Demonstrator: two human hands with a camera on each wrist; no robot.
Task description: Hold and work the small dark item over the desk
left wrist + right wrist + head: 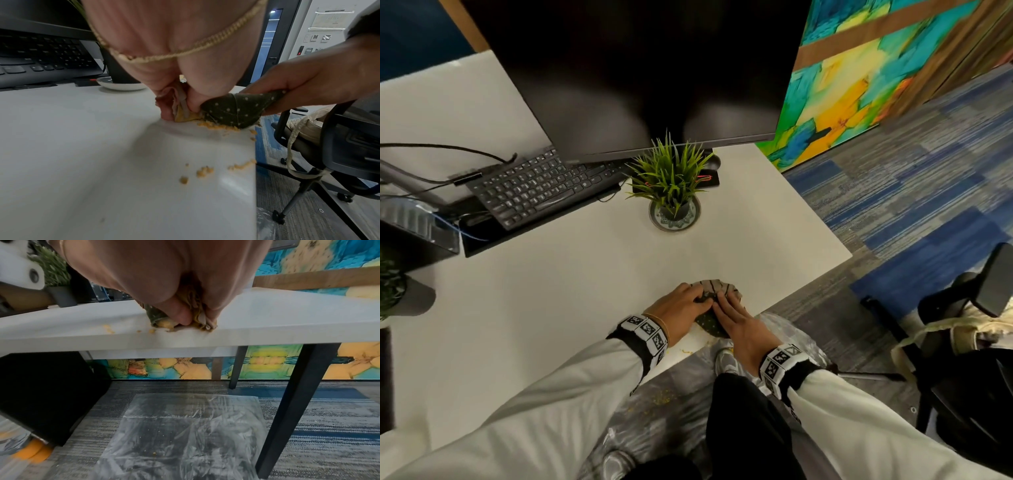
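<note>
Both hands are bunched on a cloth (714, 301) at the near edge of the tabletop (571, 274), close to its right corner. The left hand (681, 306) pinches the cloth's far-left folds, fingers curled tight round them; the right hand (741, 330) clamps the dark dotted part nearer the edge, thumb and fingers closed on it. The hands touch, or very nearly, over the middle of the wad.

Yellow crumbs (218, 126) lie right under the cloth's near side and more crumbs are scattered along the edge to the left. So the cloth sits just behind the crumbs — between them and the plant (671, 178) farther back — and the edge is immediately in front of the right hand, which is the nearer of the two to it. The wad's long axis seems to run roughly along that edge.

On the floor below, a plastic sheet (185, 434) is spread under the edge. A keyboard (541, 188) and monitor (637, 68) stand at the far side — well apart from the hands.
</note>
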